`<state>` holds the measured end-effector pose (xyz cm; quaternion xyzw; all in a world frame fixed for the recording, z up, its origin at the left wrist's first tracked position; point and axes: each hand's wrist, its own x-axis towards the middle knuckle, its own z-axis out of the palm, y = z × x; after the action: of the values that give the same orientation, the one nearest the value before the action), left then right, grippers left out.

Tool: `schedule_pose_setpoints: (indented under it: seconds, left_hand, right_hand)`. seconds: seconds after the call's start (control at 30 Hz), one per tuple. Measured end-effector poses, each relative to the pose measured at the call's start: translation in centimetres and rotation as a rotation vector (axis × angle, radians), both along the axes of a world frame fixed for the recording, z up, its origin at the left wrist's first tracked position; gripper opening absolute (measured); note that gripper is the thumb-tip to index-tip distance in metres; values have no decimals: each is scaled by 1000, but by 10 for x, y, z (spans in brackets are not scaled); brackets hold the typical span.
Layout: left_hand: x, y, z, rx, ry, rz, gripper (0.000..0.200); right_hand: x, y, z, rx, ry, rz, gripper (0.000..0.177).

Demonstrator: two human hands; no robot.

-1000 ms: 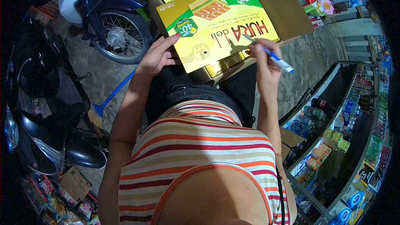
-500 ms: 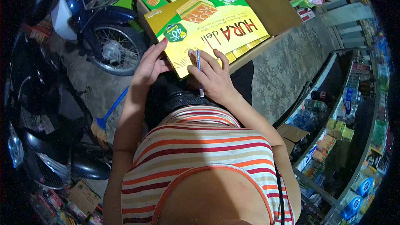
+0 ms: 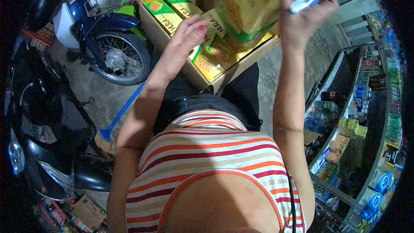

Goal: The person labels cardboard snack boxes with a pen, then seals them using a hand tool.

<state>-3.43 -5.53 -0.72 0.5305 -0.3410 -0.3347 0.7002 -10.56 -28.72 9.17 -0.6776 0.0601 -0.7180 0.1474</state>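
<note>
An open cardboard carton [image 3: 235, 70] stands in front of my legs, packed with several green-and-gold HURA cake boxes [image 3: 164, 15]. Above its right part, a gold HURA deli cake box [image 3: 243, 6] is tilted up and blurred by motion. My right hand [image 3: 304, 15] grips this box at its right side. A shiny blue-and-white thing [image 3: 305, 3] also shows at those fingers, too smeared to name. My left hand [image 3: 183, 45] is over the carton's near left side, fingers stretched out and holding nothing.
A motorbike wheel [image 3: 116, 56] stands to the left of the carton, with a blue-handled broom [image 3: 123, 112] below it. Another dark motorbike [image 3: 51, 159] is at the lower left. On the right, shelves hold bottles [image 3: 325, 108] and small packets [image 3: 338, 142].
The cake box has been raised and tilted toward the upper right with my right hand. My left hand has let go of it and moved up and right. More boxes in the carton now show.
</note>
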Motion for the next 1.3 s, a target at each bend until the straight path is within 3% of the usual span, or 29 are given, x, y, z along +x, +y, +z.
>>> schedule_pose_setpoints:
  seconds: [0.03, 0.1, 0.17, 0.2, 0.3, 0.4, 0.53, 0.63, 0.73, 0.9, 1.03, 1.3]
  left_hand:
    - [1, 0, -16, 109, 235, 106, 67]
    - [7, 3, -50, 176, 577, 61, 63]
    - [-12, 6, -48, -247, 707, -23, 59]
    - [-17, 13, -48, -234, 690, 122, 57]
    - [-4, 44, -68, -210, 708, 146, 49]
    - [-1, 58, -56, -14, 555, 228, 50]
    - [5, 54, -63, 110, 522, 386, 47]
    - [11, 51, -71, 46, 623, 308, 49]
    - [14, 51, -74, 10, 713, 247, 43]
    - [11, 50, -78, 30, 688, 294, 45]
    - [11, 48, -79, 34, 684, 290, 44]
    - [6, 48, -65, 61, 683, 296, 41]
  right_hand:
    - [-27, -15, 2, 102, 80, 197, 71]
    - [-43, -2, 5, 413, 29, 317, 61]
    - [-61, 8, -13, 788, 57, 466, 54]
    - [-64, 18, -28, 847, 36, 485, 53]
    - [-79, 41, -70, 1091, 99, 496, 50]
    - [-104, 21, -125, 1178, 247, 397, 49]
    - [-128, 2, -126, 1229, 260, 454, 45]
    - [-126, -5, -115, 1173, 295, 584, 37]
    - [-119, -10, -111, 1164, 339, 534, 28]
    - [-101, -28, -120, 1008, 505, 581, 15]
    - [-88, -32, -120, 939, 696, 502, 20]
    - [-85, -36, -128, 859, 791, 431, 23]
